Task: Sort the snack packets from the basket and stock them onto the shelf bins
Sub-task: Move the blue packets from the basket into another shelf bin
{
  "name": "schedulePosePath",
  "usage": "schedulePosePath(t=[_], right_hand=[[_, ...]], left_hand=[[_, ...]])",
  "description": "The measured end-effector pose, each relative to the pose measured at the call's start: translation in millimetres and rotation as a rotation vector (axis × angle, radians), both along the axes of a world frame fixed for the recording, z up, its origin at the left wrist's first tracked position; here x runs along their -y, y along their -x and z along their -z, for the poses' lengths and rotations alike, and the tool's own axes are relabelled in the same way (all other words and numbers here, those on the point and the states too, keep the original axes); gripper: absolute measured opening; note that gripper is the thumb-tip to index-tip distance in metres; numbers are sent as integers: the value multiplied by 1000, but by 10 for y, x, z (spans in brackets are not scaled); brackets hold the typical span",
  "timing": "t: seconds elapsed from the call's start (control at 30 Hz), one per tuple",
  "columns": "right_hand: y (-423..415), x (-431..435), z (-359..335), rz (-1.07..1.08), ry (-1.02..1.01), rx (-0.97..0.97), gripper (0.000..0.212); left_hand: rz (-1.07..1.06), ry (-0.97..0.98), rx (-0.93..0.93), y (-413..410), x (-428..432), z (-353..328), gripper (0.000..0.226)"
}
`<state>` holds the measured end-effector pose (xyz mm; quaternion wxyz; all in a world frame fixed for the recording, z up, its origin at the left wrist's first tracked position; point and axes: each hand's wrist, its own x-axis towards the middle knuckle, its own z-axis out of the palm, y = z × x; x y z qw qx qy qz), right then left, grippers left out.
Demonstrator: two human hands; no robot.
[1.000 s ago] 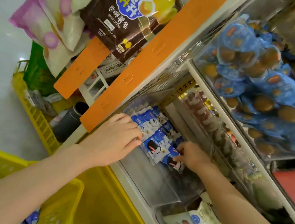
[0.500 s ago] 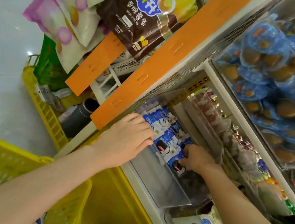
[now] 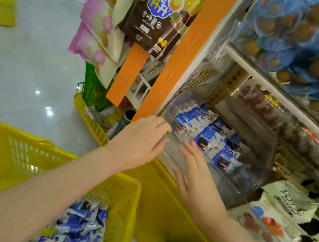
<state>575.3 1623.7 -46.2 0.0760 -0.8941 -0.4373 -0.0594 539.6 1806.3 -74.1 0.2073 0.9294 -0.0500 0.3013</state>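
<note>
Both hands have pulled back out of the bin since the earlier frames; the right one no longer pinches a packet. Camera also swung down, so more of the basket shows.

Basket [image 3: 20, 165], yellow, bottom left, holds a loose heap of blue-white packets [image 3: 77, 227] pointing every way. Left hand [image 3: 139, 145] hovers just at the bin's front-left corner, below the orange strip [image 3: 177, 60]; its fingers are relaxed, slightly bent, and hold nothing. Right hand [image 3: 198, 186] sits just in front of the bin's clear front wall, fingers straight and spread, empty; I can't tell whether they touch the wall.

Bin [image 3: 245, 183], clear plastic, on the low shelf. The stocked packets [image 3: 207, 133] lie overlapping inside it, printed faces up. The row's long axis runs diagonally, far-left to near-right. Each packet's own long axis is too blurred to call. Blue snack packs [image 3: 313, 51] fill the bin above, right.
</note>
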Motion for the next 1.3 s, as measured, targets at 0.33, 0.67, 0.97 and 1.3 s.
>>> schedulePosePath(t=[0.33, 0.67, 0.97, 1.3], right_hand=[[509, -625, 1498, -169, 102, -414, 36], [326, -1170, 2936, -51, 520, -700, 50], [347, -1275, 3344, -120, 614, -697, 70], [278, -1351, 3157, 52, 374, -937, 46]], left_hand=[[-249, 38, -690, 1153, -575, 1659, 21], [-263, 389, -1307, 1786, -849, 3056, 36], [-66, 485, -1384, 1722, -535, 3356, 57], [-177, 691, -1346, 1670, -593, 3294, 35]])
